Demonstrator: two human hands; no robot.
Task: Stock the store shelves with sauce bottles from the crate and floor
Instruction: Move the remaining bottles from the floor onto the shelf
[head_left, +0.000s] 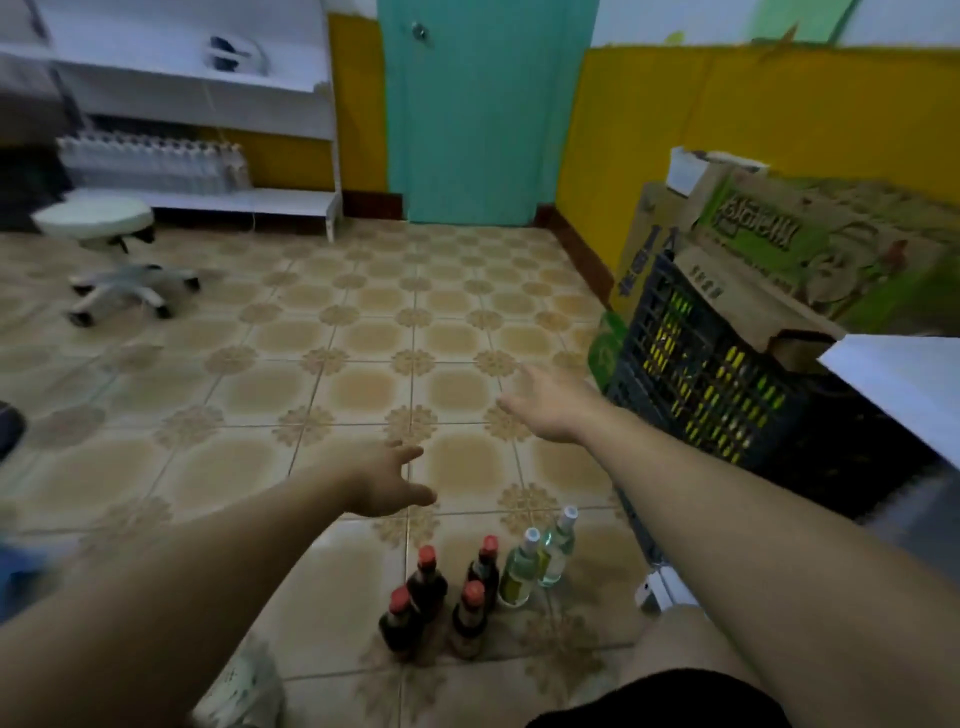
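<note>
both arms reach forward over the tiled floor (311, 364). the left hand (387, 480), just below the middle of the frame, has its fingers spread and loose, holding nothing. the right hand (545, 402), a little higher and to the right, is also opened out and empty, though its fingers are smeared by motion blur.

the sauce bottles stand on the floor at lower centre, below both hands and touched by neither: four dark bottles (427, 579) with red caps in a tight cluster, and just to their right two pale bottles (519, 569) with white caps. their labels are too blurred to read.

at the right a dark lattice crate (696, 364) shows yellow-green shapes through its holes; what they are cannot be told. a printed cardboard box (810, 249) sits on top and hides the crate's opening. a white panel (909, 384) is cut off by the right edge.

in the upper left a white shelf (291, 200) carries a blurred row of clear bottles (150, 163), with a wheeled stool (98, 221) in front.
</note>
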